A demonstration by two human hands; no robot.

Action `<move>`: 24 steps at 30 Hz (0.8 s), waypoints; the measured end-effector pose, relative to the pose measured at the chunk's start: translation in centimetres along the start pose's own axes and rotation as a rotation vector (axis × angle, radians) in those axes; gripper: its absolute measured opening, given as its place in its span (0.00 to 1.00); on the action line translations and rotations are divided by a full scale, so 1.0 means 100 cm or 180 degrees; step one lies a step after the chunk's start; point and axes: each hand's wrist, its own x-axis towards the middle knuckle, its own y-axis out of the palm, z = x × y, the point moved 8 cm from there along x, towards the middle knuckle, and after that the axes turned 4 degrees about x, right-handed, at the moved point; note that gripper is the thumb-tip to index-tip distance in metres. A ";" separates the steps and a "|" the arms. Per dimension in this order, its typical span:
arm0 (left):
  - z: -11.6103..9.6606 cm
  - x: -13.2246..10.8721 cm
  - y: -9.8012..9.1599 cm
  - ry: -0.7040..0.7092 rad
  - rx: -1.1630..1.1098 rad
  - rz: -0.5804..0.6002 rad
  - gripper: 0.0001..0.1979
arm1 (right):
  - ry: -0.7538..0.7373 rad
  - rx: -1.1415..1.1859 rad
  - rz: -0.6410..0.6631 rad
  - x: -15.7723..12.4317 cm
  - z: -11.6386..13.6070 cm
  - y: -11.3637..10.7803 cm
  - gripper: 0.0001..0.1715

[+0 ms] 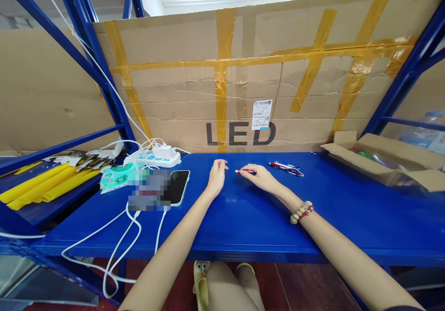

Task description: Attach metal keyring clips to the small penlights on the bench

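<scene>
My right hand (261, 177) rests on the blue shelf top, its fingers closed around a red pen (247, 171). The pen's whitish end points left, toward my other hand. My left hand (217, 177) lies on its side a short way left of the pen. Its fingers are loosely bent and a little apart, with nothing visible in them; part of the palm is hidden. Beyond my right hand, several red and blue pens (285, 168) lie together in a small loose bunch.
To the left are a phone (181, 188), a blurred-out item, white cables (134, 230), a power strip (170, 159) and a green packet (116, 177). An open cardboard box (375, 167) stands right. Taped cardboard (187, 98) marked LED forms the back; blue posts (399, 88) flank it.
</scene>
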 end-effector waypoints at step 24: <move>0.001 0.000 0.004 0.0046 -0.0195 0.0041 0.14 | -0.0228 -0.0232 -0.0004 -0.001 0.004 0.002 0.17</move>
